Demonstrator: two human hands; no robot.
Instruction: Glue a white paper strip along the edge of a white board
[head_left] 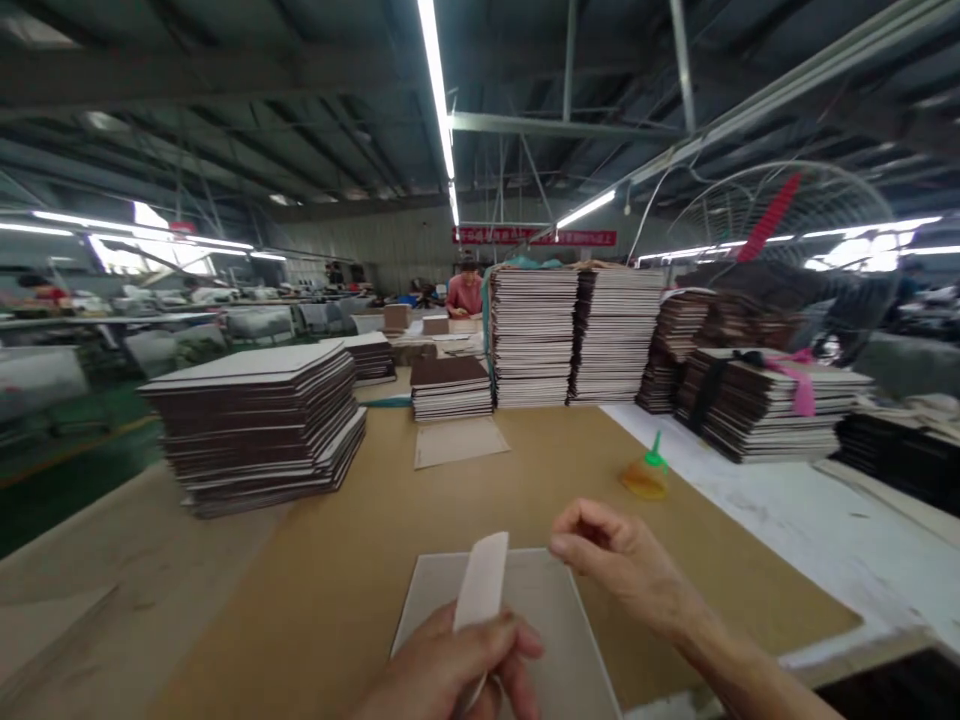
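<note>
**One board on the bench, stacks all around**

A pale strip stands upright at bottom centre of the frame, pinched in the fingers of the left hand, which are clenched around its lower end. It rises just above a grey board lying flat on the brown bench. The right hand hovers beside the strip's top, fingers curled loosely, thumb and forefinger near each other, grasping nothing that can be seen. Judging by the layout, the work is at an early point for this piece: the strip is not yet laid on the board, and one more loose sheet waits farther up the bench.

To the right of centre sits a small yellow bottle with a green nozzle, at the edge of a white tabletop. A large stack of brown boards fills the left middle; taller piles stand at centre, and tied bundles at right. Behind them a person in pink bends over another table. Strip lights run along the steel roof, and a wire-caged fan shows at upper right.
</note>
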